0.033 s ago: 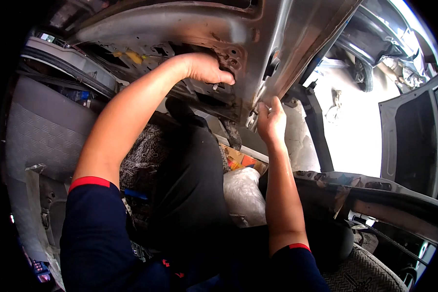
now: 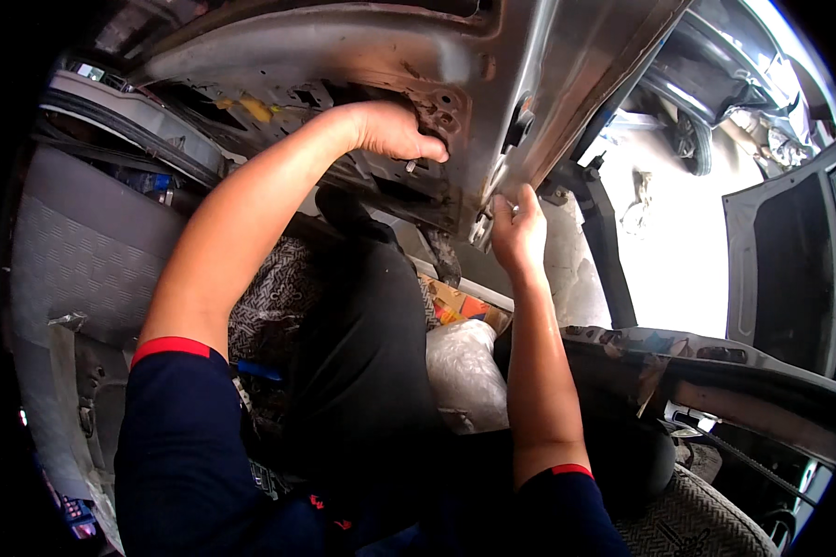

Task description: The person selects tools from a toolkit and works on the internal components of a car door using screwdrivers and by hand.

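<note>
A bare metal car door [image 2: 492, 84] stands open before me, its inner panel stripped and its openings exposed. My left hand [image 2: 390, 130] reaches into one of these openings; its fingers are hidden behind the metal and the thumb rests outside. Just under the thumb a small pale stub [image 2: 411, 167] sticks out. At the door's edge, beside the metal latch [image 2: 480, 227], my right hand [image 2: 518, 227] is closed, thumb against fingers. Something small and shiny shows between them, too small to name.
Patterned fabric and a grey seat [image 2: 93, 223] lie to the left, with a blue-handled item [image 2: 258, 370] near my leg. A clear plastic bag [image 2: 464, 367] sits between my legs. Beyond the door are a black post [image 2: 608, 251], a wheel [image 2: 692, 144] and a detached dark panel [image 2: 790, 260].
</note>
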Action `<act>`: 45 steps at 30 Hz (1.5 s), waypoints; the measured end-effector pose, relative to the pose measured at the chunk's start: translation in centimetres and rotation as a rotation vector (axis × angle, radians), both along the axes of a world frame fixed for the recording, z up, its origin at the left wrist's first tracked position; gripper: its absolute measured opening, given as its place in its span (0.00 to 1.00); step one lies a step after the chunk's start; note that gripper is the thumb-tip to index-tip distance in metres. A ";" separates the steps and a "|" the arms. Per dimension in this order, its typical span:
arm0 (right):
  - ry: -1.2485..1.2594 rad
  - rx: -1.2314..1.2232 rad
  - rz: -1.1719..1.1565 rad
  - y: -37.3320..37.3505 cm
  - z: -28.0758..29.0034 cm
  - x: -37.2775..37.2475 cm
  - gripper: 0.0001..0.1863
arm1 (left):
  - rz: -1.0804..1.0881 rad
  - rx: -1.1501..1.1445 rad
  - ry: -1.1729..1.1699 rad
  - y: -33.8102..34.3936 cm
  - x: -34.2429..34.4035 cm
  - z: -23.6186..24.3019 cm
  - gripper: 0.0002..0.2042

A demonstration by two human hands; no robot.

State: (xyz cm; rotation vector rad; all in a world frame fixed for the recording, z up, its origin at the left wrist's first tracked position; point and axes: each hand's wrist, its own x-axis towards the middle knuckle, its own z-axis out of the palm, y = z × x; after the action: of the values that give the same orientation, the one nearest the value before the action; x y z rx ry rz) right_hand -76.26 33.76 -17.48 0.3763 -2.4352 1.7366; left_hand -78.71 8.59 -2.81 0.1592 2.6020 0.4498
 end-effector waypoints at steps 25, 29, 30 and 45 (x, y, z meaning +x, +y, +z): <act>-0.851 -0.903 0.234 1.2 -0.6 -0.9 0.10 | -0.005 -0.040 0.017 0.8 0.3 0.8 0.25; 0.082 0.114 -0.001 0.5 0.1 -0.1 0.11 | -0.029 0.005 0.036 1.2 0.4 1.1 0.25; 0.105 0.100 0.009 0.3 0.1 -0.1 0.10 | -0.026 0.003 0.037 0.7 0.3 0.7 0.25; -0.794 -0.785 0.183 0.5 -0.1 -0.5 0.09 | -0.008 -0.029 0.031 -0.2 0.0 -0.4 0.24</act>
State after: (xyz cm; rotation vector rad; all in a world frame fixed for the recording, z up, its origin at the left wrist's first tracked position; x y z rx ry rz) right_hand -76.80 34.22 -17.55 -0.2454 -1.8115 3.1632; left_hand -78.71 8.37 -3.23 0.1682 2.6356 0.4098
